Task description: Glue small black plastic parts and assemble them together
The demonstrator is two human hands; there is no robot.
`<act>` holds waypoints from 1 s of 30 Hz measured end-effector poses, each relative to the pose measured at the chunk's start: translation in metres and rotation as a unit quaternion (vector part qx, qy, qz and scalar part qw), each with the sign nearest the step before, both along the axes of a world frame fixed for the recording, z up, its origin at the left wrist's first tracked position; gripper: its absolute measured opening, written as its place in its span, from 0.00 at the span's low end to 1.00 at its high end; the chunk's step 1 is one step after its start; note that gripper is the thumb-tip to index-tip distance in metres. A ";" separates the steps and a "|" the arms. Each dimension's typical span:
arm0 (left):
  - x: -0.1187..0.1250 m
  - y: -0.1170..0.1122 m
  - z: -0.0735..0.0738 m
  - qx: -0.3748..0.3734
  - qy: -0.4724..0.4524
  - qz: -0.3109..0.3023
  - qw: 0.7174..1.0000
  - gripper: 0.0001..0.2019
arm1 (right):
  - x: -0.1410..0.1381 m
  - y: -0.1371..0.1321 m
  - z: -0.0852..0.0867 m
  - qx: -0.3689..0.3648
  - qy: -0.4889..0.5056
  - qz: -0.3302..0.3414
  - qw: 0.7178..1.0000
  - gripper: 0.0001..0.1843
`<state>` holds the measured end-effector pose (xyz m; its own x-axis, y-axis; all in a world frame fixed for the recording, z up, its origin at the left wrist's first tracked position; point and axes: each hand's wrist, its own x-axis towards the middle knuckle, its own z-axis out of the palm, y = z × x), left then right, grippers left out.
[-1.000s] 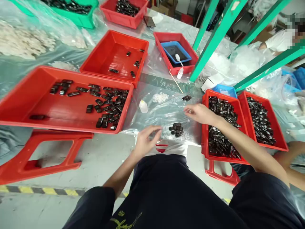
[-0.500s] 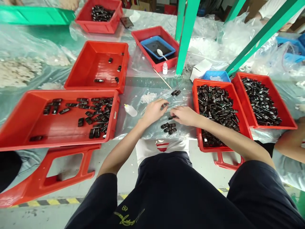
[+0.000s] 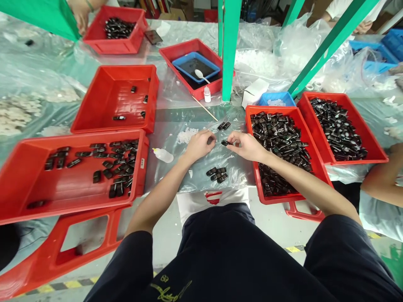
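My right hand (image 3: 246, 146) pinches a small glossy black piece (image 3: 225, 143) between thumb and fingers, just above the plastic-covered table. Opposite it, my left hand (image 3: 200, 145) is curled with thumb and fingertips brought together; anything between them is too small to make out. Beside my left hand lies a pile of tiny white bits (image 3: 187, 135). A little group of black pieces (image 3: 217, 174) rests near the table edge, and a few more black pieces (image 3: 224, 126) lie beyond my hands. A white squeeze bottle (image 3: 163, 155) is on its side to the left.
Red bins of black pieces flank me: a left bin (image 3: 143, 161), a right bin (image 3: 258, 184) and a far-right bin (image 3: 378, 156). Ahead are a green post (image 3: 231, 54), a thin stick (image 3: 204, 108), a small bottle (image 3: 207, 95) and a blue tray (image 3: 180, 63). Another person's arm (image 3: 382, 170) is at right.
My right hand has lifted the black piece from the table beside the group and moved it slightly away from me. My left hand's fingers have curled closer together. The view has shifted slightly.
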<state>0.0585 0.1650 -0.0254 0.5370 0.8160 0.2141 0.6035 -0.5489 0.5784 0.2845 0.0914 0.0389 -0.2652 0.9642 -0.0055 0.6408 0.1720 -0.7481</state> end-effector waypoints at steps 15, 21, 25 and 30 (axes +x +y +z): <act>-0.005 -0.016 0.021 -0.253 -0.321 -0.070 0.910 0.26 | -0.003 0.001 0.003 0.019 -0.001 0.019 1.000 0.09; -0.005 -0.016 0.020 -0.287 -0.324 -0.090 0.897 0.27 | -0.004 0.000 0.005 0.039 -0.013 0.037 0.998 0.07; -0.005 -0.015 0.022 -0.328 -0.333 -0.100 0.878 0.26 | -0.001 0.002 0.002 0.071 -0.036 0.065 0.995 0.05; -0.009 -0.016 0.024 -0.374 -0.333 -0.105 0.859 0.26 | -0.001 0.001 0.002 0.122 -0.079 0.089 0.985 0.05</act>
